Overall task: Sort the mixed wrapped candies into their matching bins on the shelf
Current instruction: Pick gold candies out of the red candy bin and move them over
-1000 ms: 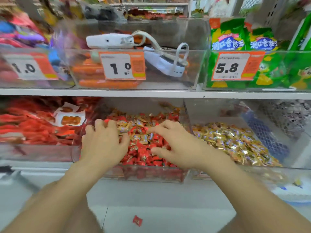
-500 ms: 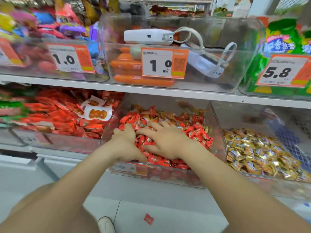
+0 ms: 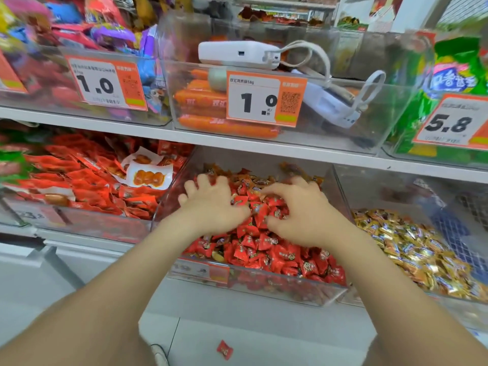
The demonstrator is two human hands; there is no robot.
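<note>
Left hand (image 3: 211, 206) spread, right hand (image 3: 299, 211) curled in the red candy bin (image 3: 169, 207), can't tell if it's pinching; brown candies (image 3: 257, 180) mixed in, loads left to sort

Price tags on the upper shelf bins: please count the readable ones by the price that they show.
1.0 tags: 2
5.8 tags: 1
Total: 3
One more tag at the left edge is cut off, so its price cannot be read.

The left hand (image 3: 211, 207) has drawn apart from the right hand (image 3: 303, 217); both now reach farther back over the red candies (image 3: 264, 247).
</note>
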